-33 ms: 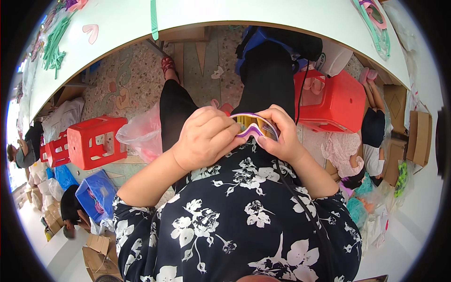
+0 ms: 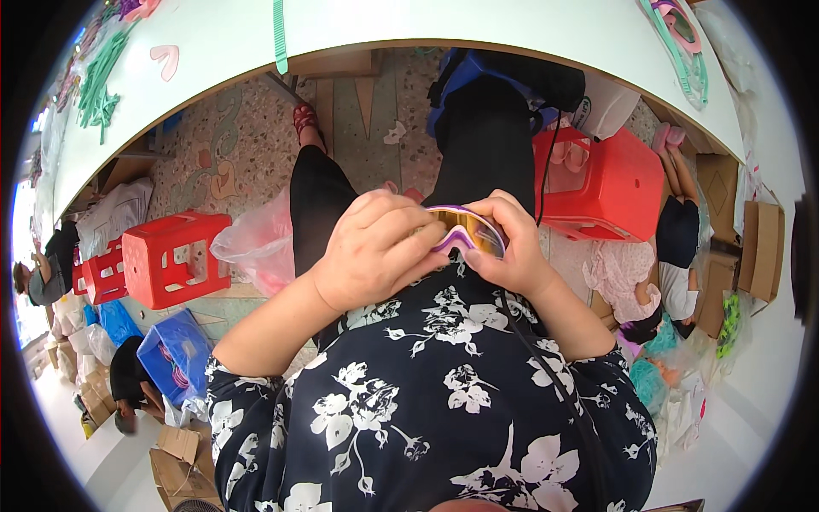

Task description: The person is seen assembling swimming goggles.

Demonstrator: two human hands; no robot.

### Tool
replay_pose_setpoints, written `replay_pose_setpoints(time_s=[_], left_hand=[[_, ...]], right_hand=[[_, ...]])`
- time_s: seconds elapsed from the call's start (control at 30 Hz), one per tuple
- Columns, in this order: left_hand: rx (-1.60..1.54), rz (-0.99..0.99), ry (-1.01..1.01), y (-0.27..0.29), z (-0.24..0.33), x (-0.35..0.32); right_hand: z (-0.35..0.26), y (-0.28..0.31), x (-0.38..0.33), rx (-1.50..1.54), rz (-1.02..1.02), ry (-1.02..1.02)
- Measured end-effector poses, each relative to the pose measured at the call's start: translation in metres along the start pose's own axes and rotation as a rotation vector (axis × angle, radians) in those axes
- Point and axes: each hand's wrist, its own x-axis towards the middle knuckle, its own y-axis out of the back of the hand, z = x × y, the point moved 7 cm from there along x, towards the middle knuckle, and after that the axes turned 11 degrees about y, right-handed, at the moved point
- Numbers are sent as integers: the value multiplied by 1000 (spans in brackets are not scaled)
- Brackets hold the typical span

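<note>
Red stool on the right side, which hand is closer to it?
Right. The right hand, holding the goggles' right end, is left of the red stool, not touching it. The left hand, at their left end, is farther left.

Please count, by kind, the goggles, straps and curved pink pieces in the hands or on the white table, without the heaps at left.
Goggles: 2 (purple-rimmed goggles in left hand and right hand; pink-framed goggles)
Green strap: 1
Curved pink piece: 1
Total: 4
</note>
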Motion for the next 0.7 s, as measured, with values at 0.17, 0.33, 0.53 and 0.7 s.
replay_pose_setpoints(time_s=[0.17, 0.33, 0.53, 0.7], left_hand=[[21, -127, -16, -8, 3, 10], [-24, -155, -56, -16, 4, 13], [-67, -73, -48, -23, -1, 7], [-102, -43, 45, -8, -1, 12]], right_hand=[[-8, -1, 5, -45, -16, 66], [-7, 0, 5, -73, 1, 74], [-10, -2, 0, -109, 73, 82], [-9, 1, -1, -61, 74, 55]])
